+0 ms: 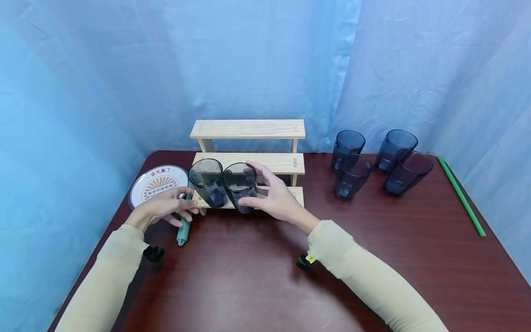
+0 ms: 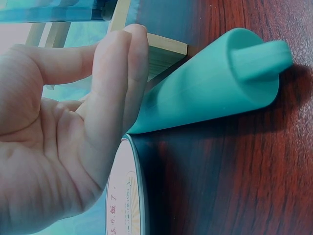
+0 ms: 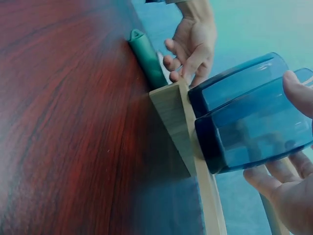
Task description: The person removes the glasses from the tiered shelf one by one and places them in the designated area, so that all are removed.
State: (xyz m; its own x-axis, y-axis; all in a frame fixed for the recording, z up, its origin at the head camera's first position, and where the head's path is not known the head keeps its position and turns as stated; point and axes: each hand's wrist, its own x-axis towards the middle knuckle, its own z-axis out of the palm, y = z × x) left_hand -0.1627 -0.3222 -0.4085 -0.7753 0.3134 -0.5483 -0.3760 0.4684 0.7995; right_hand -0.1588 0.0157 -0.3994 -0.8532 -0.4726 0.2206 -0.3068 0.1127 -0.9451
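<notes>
My right hand holds a dark tinted drinking glass between thumb and fingers, its base right at the front edge of the lowest shelf. Close against it on the left, a matching glass stands on that shelf of the wooden three-step rack. To the left is my left hand, fingers loosely bent and holding nothing. It hovers over a teal cylinder with a loop at its end, which lies on the table beside the rack; the cylinder's far part is hidden behind the fingers.
A white plate with a printed design lies at the left table edge. Several more tinted glasses stand at the back right. Along the right edge of the dark red table lies a green stick. Blue curtains hang behind.
</notes>
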